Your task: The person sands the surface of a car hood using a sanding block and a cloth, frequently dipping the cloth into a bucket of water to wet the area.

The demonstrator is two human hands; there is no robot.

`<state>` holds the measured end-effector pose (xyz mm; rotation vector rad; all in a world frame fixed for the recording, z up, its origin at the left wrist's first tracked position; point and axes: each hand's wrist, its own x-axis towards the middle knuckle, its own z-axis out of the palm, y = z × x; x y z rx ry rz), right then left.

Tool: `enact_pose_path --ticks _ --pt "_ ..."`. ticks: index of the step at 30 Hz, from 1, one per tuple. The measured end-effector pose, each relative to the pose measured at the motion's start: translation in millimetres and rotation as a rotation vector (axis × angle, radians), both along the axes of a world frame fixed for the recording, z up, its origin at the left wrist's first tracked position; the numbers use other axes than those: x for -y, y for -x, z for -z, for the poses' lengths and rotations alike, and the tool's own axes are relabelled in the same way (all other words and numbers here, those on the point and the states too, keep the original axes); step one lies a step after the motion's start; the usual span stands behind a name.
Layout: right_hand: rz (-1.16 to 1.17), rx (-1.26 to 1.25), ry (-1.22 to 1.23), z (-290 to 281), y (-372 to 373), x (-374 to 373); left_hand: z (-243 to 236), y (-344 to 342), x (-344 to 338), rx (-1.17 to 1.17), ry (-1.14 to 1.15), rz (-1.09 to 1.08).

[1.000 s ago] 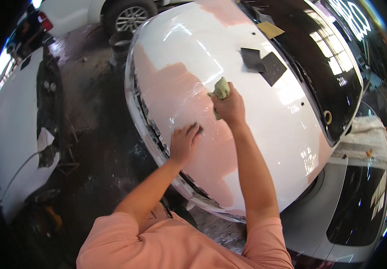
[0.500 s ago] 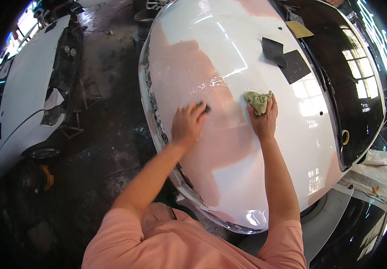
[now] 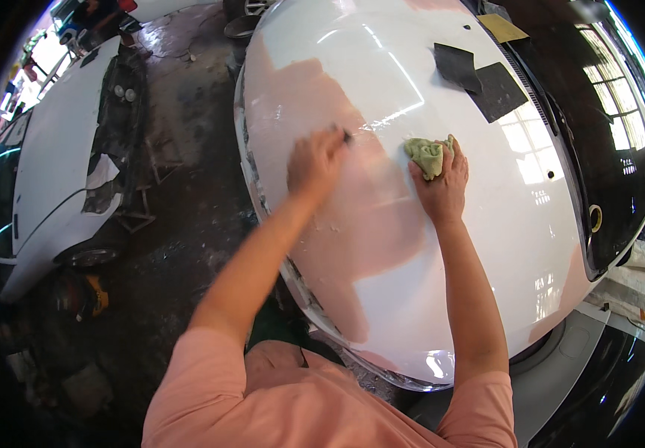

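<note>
A white car hood (image 3: 487, 254) lies below my arms, with a broad pinkish patch (image 3: 382, 231) of filler or primer over its left part, wet and shiny in places. My left hand (image 3: 313, 166), blurred by motion, is pressed to this patch. Its fingers are closed on a small piece of black sandpaper (image 3: 348, 137), of which only a dark end shows. Over the white paint just right of the patch, my right hand (image 3: 443, 187) grips a crumpled green cloth (image 3: 425, 157) resting on the hood.
Black sandpaper sheets (image 3: 498, 92) and a tan sheet (image 3: 503, 28) lie toward the windshield. A tape roll (image 3: 596, 219) sits at the windshield's edge. Across the dark floor (image 3: 188, 246) stands another white car (image 3: 53, 164). A dark basin (image 3: 241, 28) is beyond the hood's far left edge.
My left hand has moved farther away from me along the pinkish patch, with the dark piece in it. The right hand keeps its hold on the cloth at nearly the same spot. The view has shifted slightly.
</note>
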<state>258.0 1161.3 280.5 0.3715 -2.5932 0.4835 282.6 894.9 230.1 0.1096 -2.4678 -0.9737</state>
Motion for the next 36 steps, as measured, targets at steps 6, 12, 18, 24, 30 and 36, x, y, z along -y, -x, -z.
enact_pose_path --ticks 6,12,18,24,30,36 --pt "0.024 0.001 -0.025 6 3 -6 -12 50 15 0.061 0.042 -0.075" --pt "0.042 -0.009 -0.040 5 2 -13 19 -38 -10 -0.009 0.013 0.018" --pt "-0.021 -0.023 -0.033 6 6 10 10 73 96 0.042 -0.108 -0.338" --pt "0.060 0.022 -0.049 3 2 -12 50 -73 -3 -0.079 -0.017 -0.127" --pt "-0.044 -0.021 0.005 7 7 15 41 50 141 -0.080 -0.168 -0.387" --pt "0.034 -0.014 -0.060 7 1 -13 66 -121 -8 -0.089 -0.067 -0.169"
